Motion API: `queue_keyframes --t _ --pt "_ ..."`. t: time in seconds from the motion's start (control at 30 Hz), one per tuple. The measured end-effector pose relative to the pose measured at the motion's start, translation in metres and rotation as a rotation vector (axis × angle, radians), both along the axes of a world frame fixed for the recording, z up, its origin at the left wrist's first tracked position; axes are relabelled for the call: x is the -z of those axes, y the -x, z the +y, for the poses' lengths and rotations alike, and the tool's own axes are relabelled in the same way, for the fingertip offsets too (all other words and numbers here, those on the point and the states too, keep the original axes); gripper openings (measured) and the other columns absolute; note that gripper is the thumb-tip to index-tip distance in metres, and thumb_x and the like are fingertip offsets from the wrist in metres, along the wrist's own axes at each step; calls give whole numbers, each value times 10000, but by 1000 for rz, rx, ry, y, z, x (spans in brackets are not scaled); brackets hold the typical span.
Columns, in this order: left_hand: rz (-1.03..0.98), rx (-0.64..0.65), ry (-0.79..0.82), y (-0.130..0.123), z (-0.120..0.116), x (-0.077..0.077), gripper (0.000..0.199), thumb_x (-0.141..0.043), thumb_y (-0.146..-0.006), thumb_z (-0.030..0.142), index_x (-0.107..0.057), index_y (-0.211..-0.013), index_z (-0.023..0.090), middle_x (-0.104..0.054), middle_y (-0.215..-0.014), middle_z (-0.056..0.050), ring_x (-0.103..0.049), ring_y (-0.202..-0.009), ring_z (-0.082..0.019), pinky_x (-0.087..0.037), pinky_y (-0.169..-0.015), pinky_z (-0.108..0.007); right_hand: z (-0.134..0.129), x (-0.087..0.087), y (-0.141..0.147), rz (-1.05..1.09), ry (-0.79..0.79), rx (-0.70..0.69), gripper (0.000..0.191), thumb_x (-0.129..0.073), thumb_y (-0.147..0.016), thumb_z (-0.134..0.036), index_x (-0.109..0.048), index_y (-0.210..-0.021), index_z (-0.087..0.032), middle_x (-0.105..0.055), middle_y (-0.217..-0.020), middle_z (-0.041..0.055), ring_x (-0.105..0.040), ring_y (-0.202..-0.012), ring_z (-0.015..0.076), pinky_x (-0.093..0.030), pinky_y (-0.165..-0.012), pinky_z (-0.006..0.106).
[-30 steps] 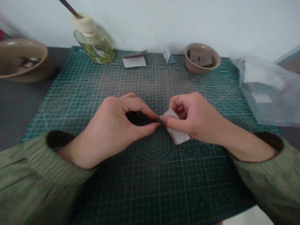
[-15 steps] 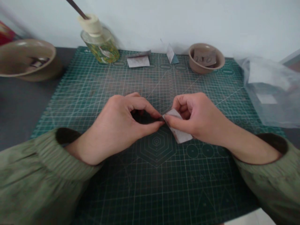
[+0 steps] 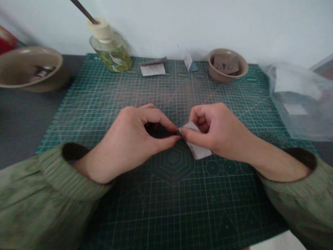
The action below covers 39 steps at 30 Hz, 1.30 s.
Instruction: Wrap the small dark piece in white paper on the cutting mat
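A small folded piece of pale paper [image 3: 199, 150] is held over the middle of the green cutting mat [image 3: 166, 211]. My right hand [image 3: 220, 130] has it pinched, the thumb lying across its upper face and the other fingers curled behind. From the other side, my left hand [image 3: 135, 139] pinches a thin dark bit at the paper's upper left corner between thumb and forefinger. The fingertips of both hands nearly meet there. Whether that dark bit is part of the same paper is too small to tell.
Along the wall stand a pump bottle [image 3: 111, 52], two folded papers, one white and grey [image 3: 153, 70] and one bluish [image 3: 191, 65], and a small bowl [image 3: 217, 73] holding paper marked with writing. A larger bowl [image 3: 49, 83] sits left, a clear plastic bag [image 3: 304, 121] right.
Both hands keep their pinch on the paper with hardly any motion. The whole view has shifted very slightly.
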<state>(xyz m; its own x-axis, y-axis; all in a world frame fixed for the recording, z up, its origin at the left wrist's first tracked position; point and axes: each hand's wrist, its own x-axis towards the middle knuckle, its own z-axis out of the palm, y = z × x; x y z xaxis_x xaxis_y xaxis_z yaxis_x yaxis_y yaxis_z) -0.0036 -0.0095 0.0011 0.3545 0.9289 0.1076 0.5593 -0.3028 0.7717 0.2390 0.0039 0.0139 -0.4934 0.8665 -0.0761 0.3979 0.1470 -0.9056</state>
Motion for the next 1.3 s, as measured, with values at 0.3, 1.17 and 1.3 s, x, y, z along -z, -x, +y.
queue_keyframes --t 0.3,1.17,1.3 --pt "-8 5 -9 0 0 0 50 -906 -883 301 -908 -931 311 -813 -912 23 -734 -831 -181 -502 -728 -349 1 -1 -1 -12 16 -6 230 -809 -881 -213 -612 -761 -211 -682 -646 -21 -583 -568 120 -377 -490 251" --pt "-11 35 -48 1 1 4 60 -917 -914 360 -899 -940 309 -836 -934 35 -749 -838 -173 -529 -755 -340 8 0 -6 -88 31 37 209 -781 -884 -204 -612 -762 -208 -674 -618 -25 -572 -521 111 -365 -481 251" --pt "17 48 -74 1 1 3 97 -910 -899 301 -882 -991 311 -820 -950 43 -727 -827 -168 -528 -764 -343 8 -2 -7 -77 52 78 220 -790 -892 -215 -613 -763 -209 -657 -586 -39 -532 -470 96 -363 -466 246"
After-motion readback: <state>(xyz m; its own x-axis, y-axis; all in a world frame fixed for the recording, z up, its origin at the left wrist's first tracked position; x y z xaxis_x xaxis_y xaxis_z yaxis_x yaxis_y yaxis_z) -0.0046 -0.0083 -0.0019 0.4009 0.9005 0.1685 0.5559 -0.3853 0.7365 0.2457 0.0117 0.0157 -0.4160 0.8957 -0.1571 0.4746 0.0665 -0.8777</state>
